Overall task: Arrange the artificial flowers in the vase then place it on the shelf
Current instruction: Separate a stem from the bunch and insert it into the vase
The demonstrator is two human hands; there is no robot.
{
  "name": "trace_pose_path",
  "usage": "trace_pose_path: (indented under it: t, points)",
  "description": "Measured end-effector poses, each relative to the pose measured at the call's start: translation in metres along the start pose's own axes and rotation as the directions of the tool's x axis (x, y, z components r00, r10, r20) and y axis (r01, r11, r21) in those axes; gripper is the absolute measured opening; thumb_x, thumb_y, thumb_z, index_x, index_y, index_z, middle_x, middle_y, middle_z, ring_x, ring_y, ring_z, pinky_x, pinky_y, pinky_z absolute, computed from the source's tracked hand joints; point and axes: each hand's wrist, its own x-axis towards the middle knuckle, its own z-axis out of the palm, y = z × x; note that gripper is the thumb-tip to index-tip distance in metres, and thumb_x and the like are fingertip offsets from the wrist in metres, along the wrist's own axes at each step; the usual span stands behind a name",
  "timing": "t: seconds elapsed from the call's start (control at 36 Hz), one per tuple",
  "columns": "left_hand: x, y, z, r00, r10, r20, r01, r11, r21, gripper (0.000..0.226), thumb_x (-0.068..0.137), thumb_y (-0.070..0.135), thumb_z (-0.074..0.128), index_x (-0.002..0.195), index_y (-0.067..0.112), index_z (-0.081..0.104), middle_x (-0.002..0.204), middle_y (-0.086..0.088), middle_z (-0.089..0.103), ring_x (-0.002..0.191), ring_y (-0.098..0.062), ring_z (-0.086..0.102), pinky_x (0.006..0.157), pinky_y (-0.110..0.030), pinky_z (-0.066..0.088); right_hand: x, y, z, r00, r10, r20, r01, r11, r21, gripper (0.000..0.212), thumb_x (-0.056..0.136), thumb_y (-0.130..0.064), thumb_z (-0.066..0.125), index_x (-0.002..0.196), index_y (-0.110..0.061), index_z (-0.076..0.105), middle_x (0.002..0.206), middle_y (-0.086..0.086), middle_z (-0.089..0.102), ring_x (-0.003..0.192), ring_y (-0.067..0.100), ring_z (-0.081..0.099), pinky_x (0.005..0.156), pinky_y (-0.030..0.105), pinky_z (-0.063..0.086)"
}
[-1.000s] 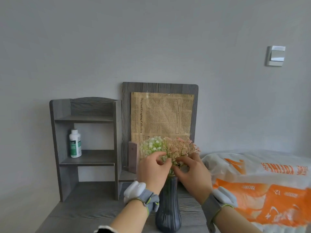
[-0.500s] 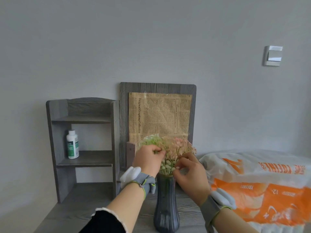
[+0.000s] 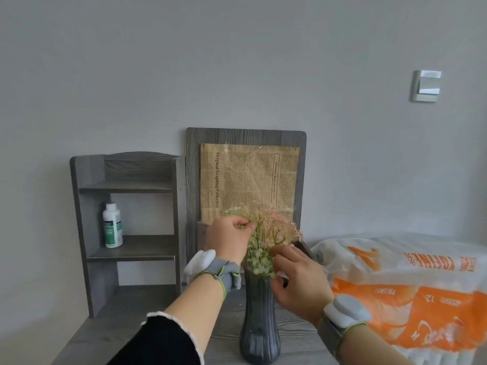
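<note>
A dark ribbed glass vase [image 3: 259, 320] stands upright on the grey desk [image 3: 126, 317], close to me. Pink and pale green artificial flowers [image 3: 274, 230] stick out of its mouth. My left hand [image 3: 229, 239] is raised beside the bunch and pinches sprigs at its upper left. My right hand [image 3: 297, 280] is lower, on the right of the vase's neck, with its fingertips pinching stems just above the rim. The grey wooden shelf unit [image 3: 126, 241] stands at the back left of the desk.
A white bottle with a green label [image 3: 112, 226] stands on the shelf's middle board. A grey board with a newspaper print [image 3: 247, 180] leans on the wall behind the vase. A white and orange plastic bag [image 3: 411, 291] fills the right side.
My left hand has risen to the top left of the bunch. My right hand has dropped toward the vase's rim. The pink sprigs now stand higher and more spread.
</note>
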Motion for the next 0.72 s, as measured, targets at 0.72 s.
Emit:
trace_pose_path:
  t: [0.72]
  points:
    - [-0.001, -0.006, -0.002, 0.989, -0.051, 0.137, 0.048, 0.999, 0.022, 0.019, 0.076, 0.040, 0.074, 0.081, 0.022, 0.077, 0.069, 0.011, 0.063, 0.071, -0.009, 0.058, 0.058, -0.017, 0.039, -0.004, -0.010, -0.007, 0.997, 0.051, 0.059, -0.054, 0.997, 0.052, 0.014, 0.087, -0.022, 0.042, 0.081, -0.010, 0.047, 0.068, 0.000, 0.050, 0.053, 0.019, 0.045, 0.045, 0.030, 0.034]
